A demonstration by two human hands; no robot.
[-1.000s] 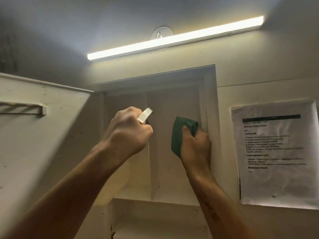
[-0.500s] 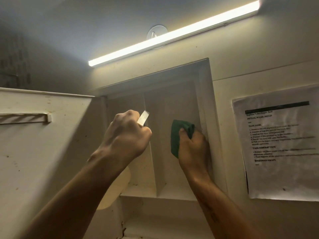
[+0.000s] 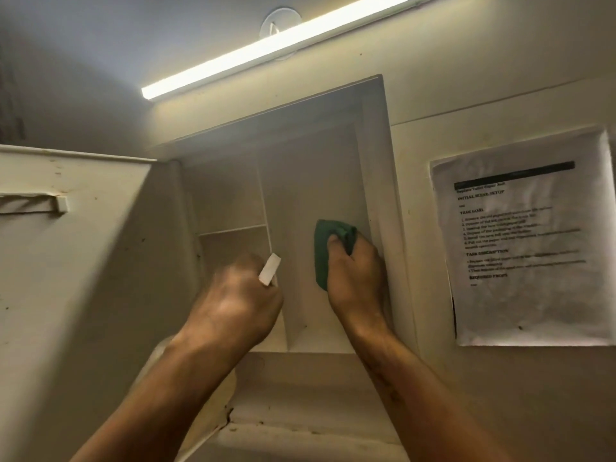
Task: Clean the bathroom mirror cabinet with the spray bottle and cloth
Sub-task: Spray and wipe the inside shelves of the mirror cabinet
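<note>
Inside open cabinet (image 3: 376, 155), right hand (image 3: 358, 281) presses green cloth (image 3: 325, 255) against back wall of right compartment, fingers curled over cloth, lower and nearer right side wall than half a second before. Left hand (image 3: 233, 308) grips spray bottle (image 3: 270, 270), fist closed round it, white trigger poking out; hand has dropped lower, blurred. Bottle body partly hidden under wrist. Cabinet door (image 3: 76, 261) open at left. Printed sheet (image 3: 526, 241) on wall at right; light bar (image 3: 280, 45) above.

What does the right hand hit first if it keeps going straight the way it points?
Probably the cabinet's back panel: the right hand already holds the green cloth at or near it. Contact can't be confirmed.
</note>
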